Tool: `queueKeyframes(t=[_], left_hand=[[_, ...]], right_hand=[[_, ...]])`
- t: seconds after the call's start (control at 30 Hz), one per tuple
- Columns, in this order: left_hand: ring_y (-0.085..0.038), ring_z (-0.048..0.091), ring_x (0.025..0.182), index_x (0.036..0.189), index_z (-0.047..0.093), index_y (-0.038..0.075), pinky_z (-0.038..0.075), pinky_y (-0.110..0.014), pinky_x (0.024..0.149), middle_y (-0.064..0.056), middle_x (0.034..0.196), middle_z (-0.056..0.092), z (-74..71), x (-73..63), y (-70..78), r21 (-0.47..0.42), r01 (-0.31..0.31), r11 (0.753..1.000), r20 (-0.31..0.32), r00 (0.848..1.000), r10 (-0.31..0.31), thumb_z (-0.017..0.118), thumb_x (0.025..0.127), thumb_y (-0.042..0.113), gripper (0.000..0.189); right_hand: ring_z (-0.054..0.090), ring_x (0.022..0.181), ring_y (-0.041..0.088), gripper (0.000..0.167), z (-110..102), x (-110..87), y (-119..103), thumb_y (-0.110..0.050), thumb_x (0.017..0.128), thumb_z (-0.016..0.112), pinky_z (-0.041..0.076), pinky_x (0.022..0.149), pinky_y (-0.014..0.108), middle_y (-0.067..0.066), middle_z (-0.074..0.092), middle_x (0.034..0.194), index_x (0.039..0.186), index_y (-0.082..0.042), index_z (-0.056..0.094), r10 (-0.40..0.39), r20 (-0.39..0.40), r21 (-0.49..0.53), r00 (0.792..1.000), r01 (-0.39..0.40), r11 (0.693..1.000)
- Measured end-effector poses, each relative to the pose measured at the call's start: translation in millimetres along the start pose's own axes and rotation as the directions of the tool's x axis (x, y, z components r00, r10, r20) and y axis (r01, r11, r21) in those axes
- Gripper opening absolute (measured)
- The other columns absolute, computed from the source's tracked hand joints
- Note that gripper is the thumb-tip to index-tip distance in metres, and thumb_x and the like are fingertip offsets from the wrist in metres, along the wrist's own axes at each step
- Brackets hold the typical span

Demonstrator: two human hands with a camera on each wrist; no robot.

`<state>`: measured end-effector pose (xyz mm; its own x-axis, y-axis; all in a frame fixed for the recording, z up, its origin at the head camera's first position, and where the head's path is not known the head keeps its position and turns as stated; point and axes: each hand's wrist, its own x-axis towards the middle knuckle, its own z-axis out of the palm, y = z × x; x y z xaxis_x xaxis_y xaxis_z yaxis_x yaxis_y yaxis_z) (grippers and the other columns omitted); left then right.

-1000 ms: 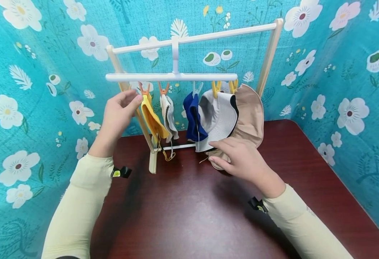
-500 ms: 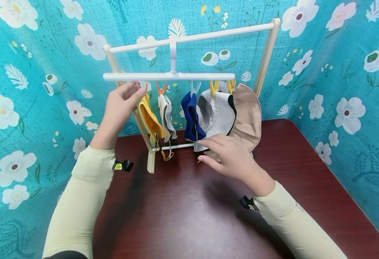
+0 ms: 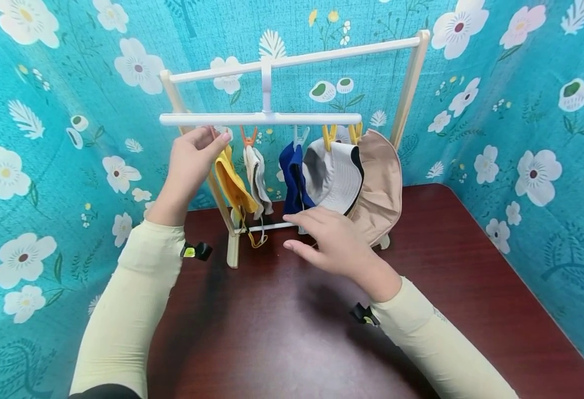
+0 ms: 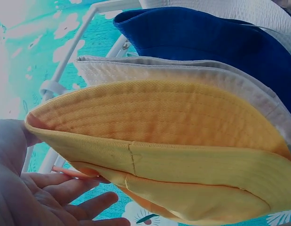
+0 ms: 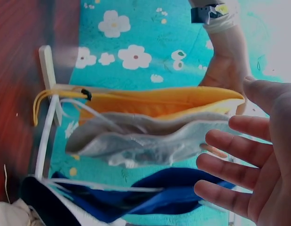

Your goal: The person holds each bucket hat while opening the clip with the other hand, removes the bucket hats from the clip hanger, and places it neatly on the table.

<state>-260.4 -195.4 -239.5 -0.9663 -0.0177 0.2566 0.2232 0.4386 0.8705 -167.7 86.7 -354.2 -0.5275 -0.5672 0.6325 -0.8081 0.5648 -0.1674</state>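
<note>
In the head view, my left hand [image 3: 189, 166] is at the left end of the white hanger bar [image 3: 296, 118]. Its thumb and index finger pinch an orange clothespin [image 4: 72, 173] above a yellow bucket hat [image 4: 159, 117]; the other fingers are spread. The hat hangs with its cord [image 5: 46, 96] dangling. My right hand [image 3: 339, 244] hovers with fingers extended in front of a blue hat [image 3: 294, 174], holding nothing. A whitish hat [image 5: 150, 141] hangs between yellow and blue, from another orange clothespin [image 3: 248, 136]. The left thumb is mostly hidden in the left wrist view.
Further right hang a pale grey hat [image 3: 334, 172] and a beige hat [image 3: 381, 177], with yellow clothespins [image 3: 329, 137] above. A wooden rack with a white top rail [image 3: 311, 57] carries the hanger over a dark red table [image 3: 272, 332]. Flowered teal fabric [image 3: 97, 100] surrounds it.
My left thumb has moved up from the yellow hat's edge onto the orange clothespin. My right hand has moved left, from before the grey hat to before the blue one.
</note>
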Motion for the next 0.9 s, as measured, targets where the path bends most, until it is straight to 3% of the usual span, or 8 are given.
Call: queueKeyframes(t=[0.23,0.43,0.67,0.9], left_hand=[[-0.022,0.052,0.14,0.148,0.056,0.014,0.041,-0.044,0.116,-0.011,0.149,0.057,2.5,4.4,0.9,0.009,0.046,0.999,0.005,0.999,-0.046,0.068,0.097,0.048,0.063],[-0.023,0.051,0.141,0.149,0.054,0.011,0.042,-0.043,0.116,-0.013,0.15,0.056,2.9,7.8,3.3,-0.016,0.075,0.997,0.004,0.997,-0.075,0.07,0.096,0.045,0.064],[-0.023,0.057,0.135,0.142,0.061,0.008,0.044,-0.043,0.113,-0.014,0.144,0.061,6.3,9.6,0.3,-0.058,0.046,0.997,-0.037,0.998,-0.049,0.071,0.095,0.044,0.06],[-0.023,0.06,0.129,0.138,0.064,0.007,0.048,-0.041,0.108,-0.014,0.139,0.064,11.0,9.3,0.4,-0.065,0.053,0.997,-0.083,0.995,-0.058,0.073,0.095,0.041,0.057]], right_hand=[[0.066,0.113,0.015,0.049,9,14.5,-12,-0.047,0.098,0.066,0.053,0.098,0.036,-0.001,0.071,0.124,0.134,-0.014,0.066,0.005,-0.006,0.023,1.0,-0.005,1.0],[0.064,0.12,0.015,0.052,17,29.9,-22,-0.048,0.099,0.064,0.053,0.101,0.037,0.0,0.069,0.129,0.139,-0.015,0.063,0.058,0.018,0.052,0.998,-0.059,0.997],[0.06,0.127,0.014,0.053,23,45.8,-34,-0.045,0.1,0.065,0.05,0.106,0.035,0.0,0.066,0.136,0.143,-0.015,0.06,0.101,-0.022,0.106,0.995,-0.099,0.989],[0.059,0.129,0.015,0.055,29,62.0,-42,-0.044,0.1,0.065,0.051,0.105,0.035,0.001,0.064,0.139,0.147,-0.016,0.056,0.199,-0.053,0.128,0.979,-0.191,0.973]])
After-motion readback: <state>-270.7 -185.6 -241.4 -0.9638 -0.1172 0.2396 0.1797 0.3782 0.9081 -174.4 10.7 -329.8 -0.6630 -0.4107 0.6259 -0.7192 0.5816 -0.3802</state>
